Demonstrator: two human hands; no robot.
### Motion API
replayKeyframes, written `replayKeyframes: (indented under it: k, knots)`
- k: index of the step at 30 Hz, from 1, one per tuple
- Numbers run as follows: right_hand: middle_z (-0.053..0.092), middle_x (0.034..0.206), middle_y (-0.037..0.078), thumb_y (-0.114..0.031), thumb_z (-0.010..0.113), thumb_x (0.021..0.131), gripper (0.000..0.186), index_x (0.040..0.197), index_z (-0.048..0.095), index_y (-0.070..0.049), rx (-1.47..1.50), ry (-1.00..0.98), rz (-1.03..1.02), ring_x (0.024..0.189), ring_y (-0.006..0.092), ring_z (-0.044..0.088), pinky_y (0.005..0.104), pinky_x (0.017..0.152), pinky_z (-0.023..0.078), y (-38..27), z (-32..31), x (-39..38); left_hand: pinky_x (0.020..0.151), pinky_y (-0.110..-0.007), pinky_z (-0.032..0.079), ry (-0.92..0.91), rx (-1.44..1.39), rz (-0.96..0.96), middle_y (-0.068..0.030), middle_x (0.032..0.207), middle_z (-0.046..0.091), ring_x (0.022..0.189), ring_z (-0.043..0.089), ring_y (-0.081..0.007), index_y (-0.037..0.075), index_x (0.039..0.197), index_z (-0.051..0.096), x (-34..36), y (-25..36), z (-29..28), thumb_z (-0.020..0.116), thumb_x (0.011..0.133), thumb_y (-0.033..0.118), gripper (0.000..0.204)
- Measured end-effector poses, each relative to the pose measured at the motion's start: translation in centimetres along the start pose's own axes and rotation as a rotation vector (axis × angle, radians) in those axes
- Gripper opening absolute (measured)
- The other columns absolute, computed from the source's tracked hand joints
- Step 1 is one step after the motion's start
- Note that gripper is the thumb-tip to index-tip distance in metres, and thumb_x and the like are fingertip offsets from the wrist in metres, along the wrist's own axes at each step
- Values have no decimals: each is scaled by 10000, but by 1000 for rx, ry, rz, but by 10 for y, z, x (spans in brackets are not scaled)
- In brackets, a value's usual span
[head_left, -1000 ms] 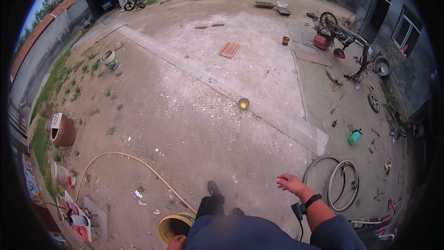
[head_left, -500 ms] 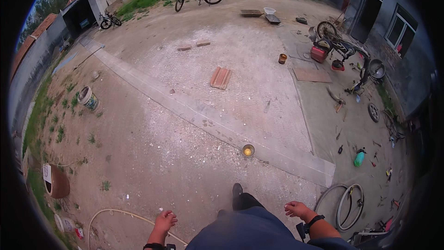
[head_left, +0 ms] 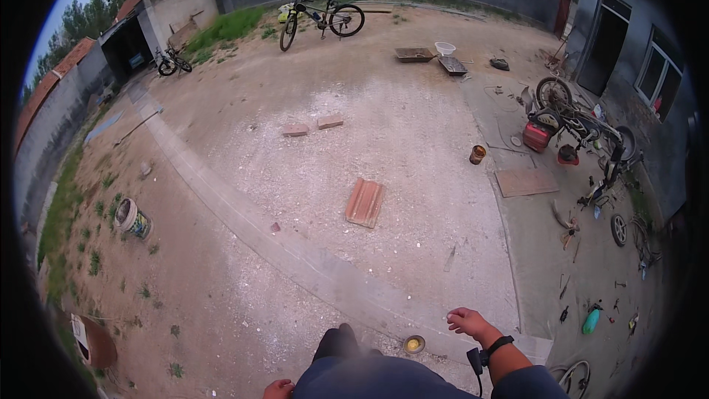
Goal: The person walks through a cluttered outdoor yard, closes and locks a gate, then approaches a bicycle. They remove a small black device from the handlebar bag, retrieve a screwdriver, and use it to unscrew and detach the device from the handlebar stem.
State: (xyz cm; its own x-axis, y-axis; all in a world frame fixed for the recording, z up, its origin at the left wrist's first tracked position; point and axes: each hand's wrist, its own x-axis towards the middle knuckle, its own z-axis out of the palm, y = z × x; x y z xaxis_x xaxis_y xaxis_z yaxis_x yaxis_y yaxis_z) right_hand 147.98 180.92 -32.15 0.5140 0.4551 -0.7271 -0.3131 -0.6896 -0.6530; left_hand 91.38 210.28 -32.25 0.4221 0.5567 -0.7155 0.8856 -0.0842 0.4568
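Observation:
My right hand (head_left: 465,320) swings loosely curled at the lower right, holding nothing, with a black wristband behind it and a small black object dangling below the wrist. Only the knuckles of my left hand (head_left: 278,388) show at the bottom edge; its fingers are hidden. My dark shoe (head_left: 336,340) steps forward between them. A small round tin with a yellow inside (head_left: 413,343) lies on the ground just beside my foot, near a concrete strip (head_left: 244,214).
A red roof tile (head_left: 365,202) lies ahead in the yard, two bricks (head_left: 310,125) farther on. A dismantled bike (head_left: 583,129), red can (head_left: 535,135), board (head_left: 526,182) and scattered tools sit right. A bucket (head_left: 131,217) stands left, bicycles (head_left: 317,18) at the back wall.
I have walked forward across the yard: the yellow tin has slid from ahead to beside my foot, the wheel rims have dropped out at lower right, and my left hand has swung back.

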Motion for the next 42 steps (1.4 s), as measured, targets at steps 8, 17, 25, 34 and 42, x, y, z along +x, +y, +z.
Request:
replayKeyframes:
  k: [8, 17, 25, 34, 42]
  knots:
    - [733, 1123, 114, -373, 705, 1001, 472, 1293, 659, -6, 150, 121, 52, 939, 214, 748, 350, 772, 599, -160, -42, 177, 760, -373, 589, -31, -464, -214, -178, 1113, 746, 944, 756, -271, -32, 1370, 599, 294, 179, -167, 682, 971, 193, 466]
    - [726, 1184, 139, -411, 710, 1007, 502, 1315, 637, -22, 282, 168, 357, 993, 262, 758, 396, 815, 621, -252, -108, 259, 729, -333, 597, -7, -423, 106, -154, 1104, 754, 912, 773, -225, -39, 1387, 586, 561, 507, -345, 705, 967, 183, 490]
    - [732, 1199, 123, -507, 724, 970, 576, 1302, 677, -39, 254, 197, 307, 998, 232, 746, 388, 827, 619, -401, -217, 486, 804, -404, 563, -41, -440, 250, -184, 1124, 732, 990, 723, -311, -20, 1296, 606, 722, 673, -379, 696, 935, 162, 414]
    - [707, 1193, 79, -461, 687, 1006, 521, 1341, 657, -63, 104, 189, 22, 1042, 188, 715, 364, 868, 578, -707, -349, 694, 1120, -522, 462, -231, 25, -47, -221, 1263, 692, 1262, 611, -377, 28, 1257, 692, 837, 770, -434, 617, 960, 286, 401]
    - [738, 1126, 99, -453, 720, 983, 494, 1268, 694, -50, 237, 277, 271, 956, 213, 748, 375, 800, 605, -811, -367, 858, 1171, -498, 430, -192, 171, 206, -213, 1325, 679, 1321, 589, -356, 41, 1323, 687, 1091, 880, -544, 491, 1035, 302, 435]
